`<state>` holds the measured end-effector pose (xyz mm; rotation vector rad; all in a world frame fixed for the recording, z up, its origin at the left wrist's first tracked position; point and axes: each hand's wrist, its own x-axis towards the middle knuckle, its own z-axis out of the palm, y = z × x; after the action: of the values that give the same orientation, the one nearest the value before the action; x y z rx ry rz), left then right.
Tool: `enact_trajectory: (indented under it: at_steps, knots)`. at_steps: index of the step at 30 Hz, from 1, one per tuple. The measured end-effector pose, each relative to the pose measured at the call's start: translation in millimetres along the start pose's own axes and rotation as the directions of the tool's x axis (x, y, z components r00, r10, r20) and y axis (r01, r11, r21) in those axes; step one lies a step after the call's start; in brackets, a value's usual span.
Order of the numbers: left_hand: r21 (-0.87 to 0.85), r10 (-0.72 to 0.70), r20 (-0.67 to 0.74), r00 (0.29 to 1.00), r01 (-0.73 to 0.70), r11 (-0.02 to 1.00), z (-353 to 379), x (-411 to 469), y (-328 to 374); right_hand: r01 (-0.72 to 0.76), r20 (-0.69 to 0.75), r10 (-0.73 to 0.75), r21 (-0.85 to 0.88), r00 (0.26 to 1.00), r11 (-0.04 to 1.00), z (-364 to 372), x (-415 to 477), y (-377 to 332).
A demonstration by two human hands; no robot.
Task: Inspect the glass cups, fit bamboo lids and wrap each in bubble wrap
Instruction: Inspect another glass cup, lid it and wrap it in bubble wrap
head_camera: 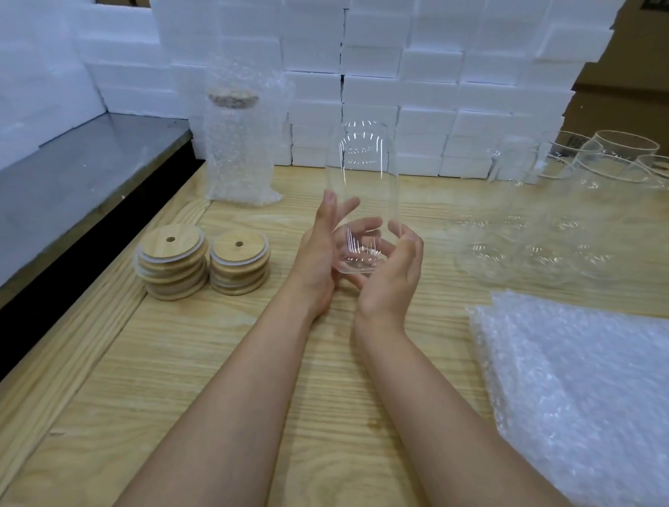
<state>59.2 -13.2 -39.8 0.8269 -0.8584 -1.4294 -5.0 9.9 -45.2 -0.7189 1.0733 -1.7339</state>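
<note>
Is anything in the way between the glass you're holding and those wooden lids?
Nothing visible. The glass cup is held by the left hand and right hand; only bare tabletop lies between it and the two bamboo lid stacks.

- Wooden table (210, 382).
- 9 o'clock: two stacks of lids (171, 262), side by side.
- 11 o'clock: wrapped cup (239, 151), upright.
- 12 o'clock: foam blocks (370, 139) stacked along the far edge.
- 2 o'clock: bare cups (552, 218), clustered.
- 4 o'clock: bubble wrap (588, 402), a flat pile.
</note>
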Motion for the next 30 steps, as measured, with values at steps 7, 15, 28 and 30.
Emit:
enact_trajectory:
  at_steps: [7,15,28,30]
  knots:
    - [-0.039,0.050,-0.080,0.996,-0.053,0.998,-1.5,-0.5,1.8,0.211,-0.044,-0.226,-0.227,0.973,0.951,-2.6,-2.2,-0.1]
    - [0.049,0.075,-0.106,0.992,-0.070,0.996,0.3,-3.2,-0.2,0.318,0.097,-0.304,-0.338,0.948,0.886,-0.4,-8.7,-1.9]
    - [0.013,0.048,-0.110,0.993,-0.047,0.999,-2.3,2.0,-1.1,0.235,0.039,-0.232,-0.206,0.972,0.950,-5.0,3.8,3.9]
    - [0.022,0.023,-0.044,0.999,-0.022,1.000,-2.4,1.6,-1.7,0.181,0.040,-0.177,-0.166,0.983,0.969,-5.1,4.4,3.2]
